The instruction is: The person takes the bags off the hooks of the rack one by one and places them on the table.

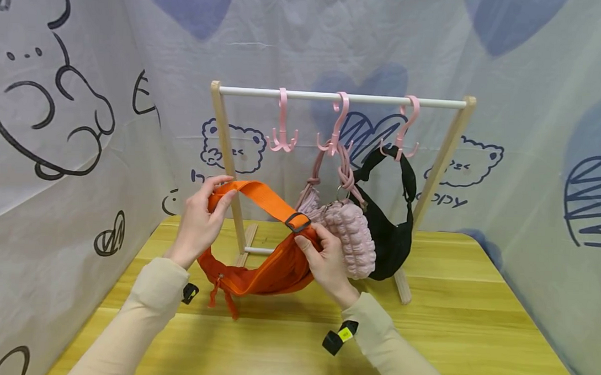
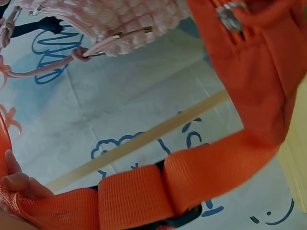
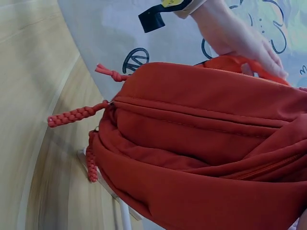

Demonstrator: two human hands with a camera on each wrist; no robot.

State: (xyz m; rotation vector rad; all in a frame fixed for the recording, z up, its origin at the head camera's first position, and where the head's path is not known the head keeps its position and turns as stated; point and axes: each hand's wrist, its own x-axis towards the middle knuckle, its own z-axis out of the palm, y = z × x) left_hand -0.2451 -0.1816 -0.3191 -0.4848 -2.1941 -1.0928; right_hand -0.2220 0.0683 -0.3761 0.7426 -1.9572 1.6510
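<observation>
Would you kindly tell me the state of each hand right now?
Left hand: closed, holding the orange strap.
Right hand: closed, holding the orange bag near its buckle.

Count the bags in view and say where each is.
3: an orange bag held by the left hand and right hand, a pink bag hanging from the middle hook, and a black bag on the rightmost hook, partly behind the pink one.

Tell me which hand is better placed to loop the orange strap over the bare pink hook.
Likely the left hand: it pinches the orange strap, below and left of the bare pink hook. The right hand grips the belt bag beside the black buckle and seems better for support.
</observation>
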